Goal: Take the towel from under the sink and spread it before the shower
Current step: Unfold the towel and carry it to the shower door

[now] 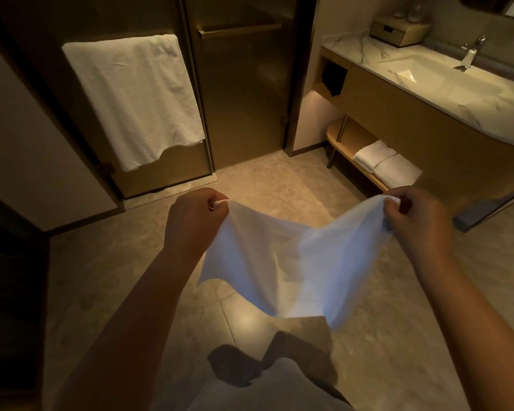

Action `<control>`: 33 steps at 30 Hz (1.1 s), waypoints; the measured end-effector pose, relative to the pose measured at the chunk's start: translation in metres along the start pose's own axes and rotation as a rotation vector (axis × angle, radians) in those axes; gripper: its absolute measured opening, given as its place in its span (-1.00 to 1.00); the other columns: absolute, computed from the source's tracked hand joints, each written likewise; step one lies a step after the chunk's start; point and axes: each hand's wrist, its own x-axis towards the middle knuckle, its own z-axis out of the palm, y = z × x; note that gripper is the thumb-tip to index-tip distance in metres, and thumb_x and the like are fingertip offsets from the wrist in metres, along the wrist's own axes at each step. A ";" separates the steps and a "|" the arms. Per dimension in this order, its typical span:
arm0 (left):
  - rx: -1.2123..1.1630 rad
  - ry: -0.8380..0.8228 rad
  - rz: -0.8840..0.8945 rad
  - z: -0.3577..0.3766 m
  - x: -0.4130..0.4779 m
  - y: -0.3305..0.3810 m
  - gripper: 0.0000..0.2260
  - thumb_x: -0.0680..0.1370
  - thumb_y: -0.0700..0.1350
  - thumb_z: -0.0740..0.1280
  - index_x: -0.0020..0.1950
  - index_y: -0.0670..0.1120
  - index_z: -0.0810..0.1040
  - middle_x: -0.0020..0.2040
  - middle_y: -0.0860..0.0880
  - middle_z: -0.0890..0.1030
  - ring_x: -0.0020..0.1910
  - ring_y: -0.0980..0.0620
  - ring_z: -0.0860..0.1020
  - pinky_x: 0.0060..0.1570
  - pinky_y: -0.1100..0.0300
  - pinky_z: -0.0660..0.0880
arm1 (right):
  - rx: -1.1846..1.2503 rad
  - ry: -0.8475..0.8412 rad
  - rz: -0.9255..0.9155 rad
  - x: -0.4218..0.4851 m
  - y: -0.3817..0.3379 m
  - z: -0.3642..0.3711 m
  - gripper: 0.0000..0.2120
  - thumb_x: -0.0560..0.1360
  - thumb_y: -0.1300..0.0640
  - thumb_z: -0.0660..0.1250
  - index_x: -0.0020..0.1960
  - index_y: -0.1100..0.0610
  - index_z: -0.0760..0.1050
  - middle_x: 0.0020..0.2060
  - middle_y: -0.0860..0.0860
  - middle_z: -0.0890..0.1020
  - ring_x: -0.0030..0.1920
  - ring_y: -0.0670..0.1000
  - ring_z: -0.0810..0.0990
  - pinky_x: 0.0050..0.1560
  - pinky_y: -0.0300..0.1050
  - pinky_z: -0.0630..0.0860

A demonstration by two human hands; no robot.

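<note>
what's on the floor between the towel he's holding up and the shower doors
Nothing: in the head view the tile floor between the held towel and the shower doors is bare. Both hands, left and right, hold the towel in the air.

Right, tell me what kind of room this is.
A bathroom, probably in a hotel: a marble-topped sink with a tap, glass shower doors with a hanging towel, and folded towels shelved under the vanity.

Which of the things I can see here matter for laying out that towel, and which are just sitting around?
Part of the job:
- towel, held up by left hand and right hand
- shower door
- floor before it

Just there:
- hanging towel
- folded towels on the shelf
- sink, tap
- box
</note>
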 end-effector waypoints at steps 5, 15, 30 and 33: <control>0.040 -0.027 -0.098 0.013 0.004 -0.025 -0.87 0.50 -0.09 0.30 -0.09 -0.02 0.65 -0.22 -0.01 0.66 -0.22 0.01 0.59 -0.14 0.11 0.53 | -0.104 -0.006 0.025 0.011 0.027 0.006 -0.80 0.55 0.16 0.24 0.10 0.13 0.58 -0.09 0.10 0.64 -0.12 0.08 0.58 -0.11 0.01 0.51; 0.068 -0.105 -0.219 0.056 0.004 -0.034 -0.90 0.48 -0.13 0.32 -0.11 -0.04 0.64 -0.31 0.03 0.58 -0.30 0.04 0.54 -0.27 0.21 0.39 | -0.226 -0.123 0.151 0.026 0.103 0.029 -0.81 0.54 0.16 0.24 -0.04 0.21 0.61 -0.33 0.12 0.60 -0.36 0.04 0.49 -0.23 -0.10 0.37; 0.055 0.017 -0.372 0.105 0.075 0.060 -0.81 0.53 -0.16 0.24 0.04 -0.15 0.62 -0.06 -0.18 0.64 -0.05 -0.16 0.56 0.02 -0.08 0.52 | -0.144 -0.105 0.007 0.139 0.170 -0.025 -0.79 0.54 0.31 0.22 0.09 0.28 0.58 -0.08 0.28 0.64 -0.13 0.21 0.57 -0.08 -0.11 0.34; 0.064 0.036 -0.394 0.113 0.079 0.077 -0.80 0.55 -0.17 0.23 0.07 -0.17 0.61 -0.05 -0.19 0.63 -0.05 -0.14 0.57 0.04 -0.10 0.52 | -0.111 -0.192 0.048 0.160 0.187 -0.028 -0.76 0.54 0.29 0.15 0.09 0.25 0.56 -0.07 0.23 0.60 -0.11 0.18 0.52 -0.12 -0.10 0.32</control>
